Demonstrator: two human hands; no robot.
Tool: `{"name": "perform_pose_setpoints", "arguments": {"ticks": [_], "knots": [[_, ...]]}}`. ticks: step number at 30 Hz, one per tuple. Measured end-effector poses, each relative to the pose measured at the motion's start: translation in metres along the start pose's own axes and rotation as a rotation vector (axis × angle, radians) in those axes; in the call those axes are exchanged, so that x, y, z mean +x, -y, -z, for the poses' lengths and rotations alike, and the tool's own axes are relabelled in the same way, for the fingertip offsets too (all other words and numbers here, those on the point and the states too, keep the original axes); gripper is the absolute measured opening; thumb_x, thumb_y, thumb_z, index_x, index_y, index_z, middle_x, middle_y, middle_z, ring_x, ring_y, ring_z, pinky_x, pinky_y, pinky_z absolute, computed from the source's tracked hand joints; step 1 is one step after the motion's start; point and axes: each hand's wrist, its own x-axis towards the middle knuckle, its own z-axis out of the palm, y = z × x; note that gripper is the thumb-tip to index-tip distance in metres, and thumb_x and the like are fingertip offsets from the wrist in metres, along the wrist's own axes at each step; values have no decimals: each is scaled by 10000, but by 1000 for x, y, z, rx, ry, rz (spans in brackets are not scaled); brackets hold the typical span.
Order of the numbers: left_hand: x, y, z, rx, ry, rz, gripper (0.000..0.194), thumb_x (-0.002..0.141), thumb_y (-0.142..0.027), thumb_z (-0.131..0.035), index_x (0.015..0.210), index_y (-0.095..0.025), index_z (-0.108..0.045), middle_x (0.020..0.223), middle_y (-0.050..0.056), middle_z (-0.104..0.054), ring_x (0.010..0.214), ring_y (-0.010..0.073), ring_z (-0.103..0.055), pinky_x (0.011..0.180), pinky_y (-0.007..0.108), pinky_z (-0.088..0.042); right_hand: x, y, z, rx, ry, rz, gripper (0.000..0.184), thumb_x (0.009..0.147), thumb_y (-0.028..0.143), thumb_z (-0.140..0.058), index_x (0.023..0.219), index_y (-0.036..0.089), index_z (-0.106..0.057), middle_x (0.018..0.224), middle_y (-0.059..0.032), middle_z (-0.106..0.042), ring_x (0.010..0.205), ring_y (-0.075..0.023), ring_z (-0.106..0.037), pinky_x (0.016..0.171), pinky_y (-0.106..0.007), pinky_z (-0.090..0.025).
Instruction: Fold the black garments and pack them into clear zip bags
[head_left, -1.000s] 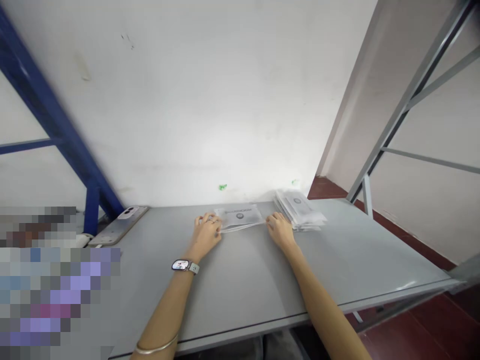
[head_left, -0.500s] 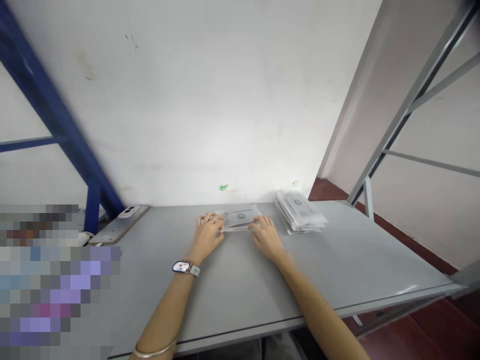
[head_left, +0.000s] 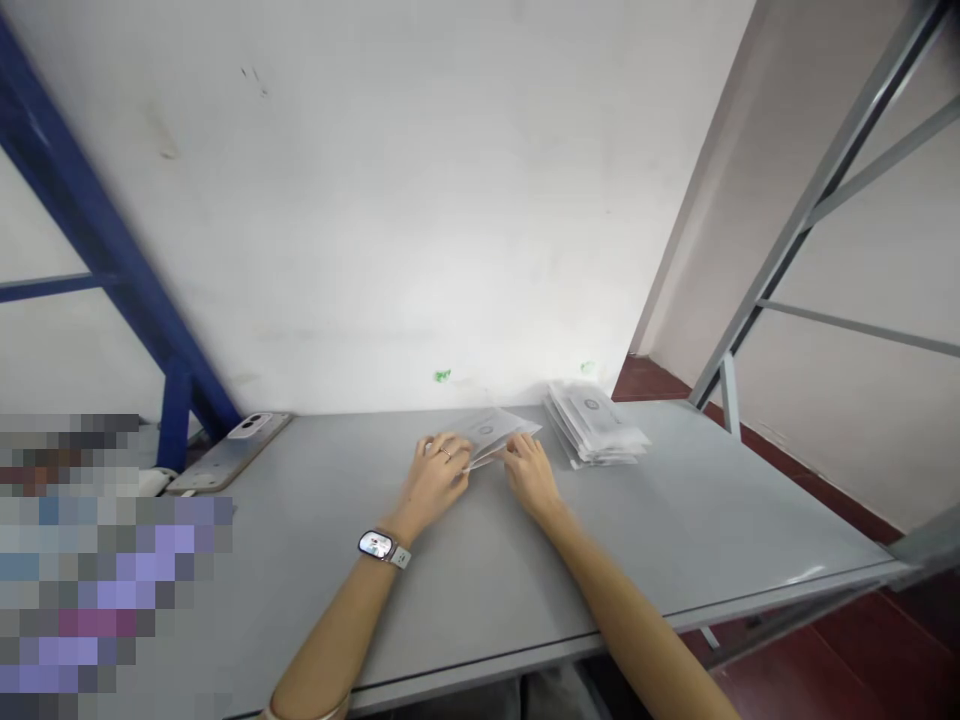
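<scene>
A clear plastic packet with a round printed mark lies near the back of the grey table, its right end tilted up off the surface. My left hand, wearing a ring and a wristwatch, pinches the packet's left edge. My right hand grips its near right edge with curled fingers. A stack of similar packets sits just to the right, apart from both hands.
A phone lies face down at the table's back left corner. A white wall stands right behind the table. A blue steel frame rises on the left and a grey metal rack on the right. The floor is dark red.
Both hands have drawn closer together on the packet. The packet, flat before, now has its right end lifted and turned. My left hand has shifted slightly right.
</scene>
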Motion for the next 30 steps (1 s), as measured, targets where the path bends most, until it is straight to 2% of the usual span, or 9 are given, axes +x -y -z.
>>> {"name": "perform_pose_setpoints", "arguments": {"ticks": [2, 4, 9, 12, 15, 19, 23, 25, 30], "knots": [[0, -3, -1, -7, 13, -13, 131, 831, -116, -513, 798, -220, -586, 1124, 33, -671, 1151, 245, -497, 935, 438, -329, 0, 0, 1, 34, -6, -4, 320, 866, 37, -483, 982, 226, -714, 928, -67, -607, 904, -210, -528, 759, -316, -399], [0, -5, -2, -18, 22, -10, 147, 832, -107, -503, 803, -222, -591, 1119, 38, -673, 1145, 243, -501, 935, 437, -334, -1, 0, -1, 67, -7, -9, 323, 871, 34, -462, 997, 204, -706, 948, -69, -625, 929, -210, -542, 792, -315, -417], [0, -9, -3, -53, 22, -23, 155, 838, -119, -494, 811, -221, -607, 1117, 39, -673, 1135, 240, -510, 933, 436, -348, -3, -2, -8, 92, 31, -71, 423, 908, 69, -407, 1285, 193, -554, 848, -43, -642, 843, -194, -581, 779, -293, -453], [0, -13, -5, -95, 34, -37, 162, 839, -128, -494, 802, -223, -619, 1101, 35, -679, 1140, 235, -511, 948, 435, -352, -4, -4, -8, 122, 50, -56, 504, 884, 67, -427, 1359, 229, -465, 1019, -58, -633, 931, -187, -582, 798, -282, -461], [0, -17, -6, -168, 54, -38, 129, 829, -158, -527, 758, -223, -613, 1087, 27, -683, 1148, 236, -511, 952, 428, -367, -5, -5, -8, 143, 70, 40, 516, 849, 37, -444, 1320, 242, -489, 1224, -73, -578, 1103, -193, -522, 891, -305, -443], [3, -18, -3, -308, 65, 36, 176, 834, -320, -603, 691, -217, -603, 1104, 27, -677, 1154, 242, -511, 974, 429, -388, -7, -6, -14, 190, 165, 178, 547, 814, 14, -446, 1319, 217, -496, 1373, -86, -509, 1270, -213, -423, 1010, -372, -389], [3, -6, -6, -406, -38, 227, 314, 965, -353, -370, 963, -216, -652, 1141, 53, -663, 1121, 208, -542, 1006, 418, -409, -8, -4, -14, 344, 217, 202, 632, 769, -43, -389, 1332, 223, -496, 1380, -74, -518, 1306, -197, -414, 1100, -408, -307], [0, 5, -11, -422, -39, 308, 373, 981, -359, -308, 1114, -213, -624, 1193, 58, -650, 1145, 201, -547, 1033, 409, -403, -7, -1, -8, 462, 232, 219, 648, 751, -58, -379, 1308, 241, -525, 1368, -49, -534, 1302, -188, -427, 1105, -402, -308], [-9, 27, -23, -437, 76, 399, 448, 984, -386, -274, 1317, -216, -521, 1407, 50, -523, 1306, 181, -460, 1129, 386, -328, -2, 10, 11, 687, 335, 223, 552, 815, -27, -369, 1212, 272, -610, 1214, 2, -648, 1128, -156, -582, 979, -312, -452]]}}
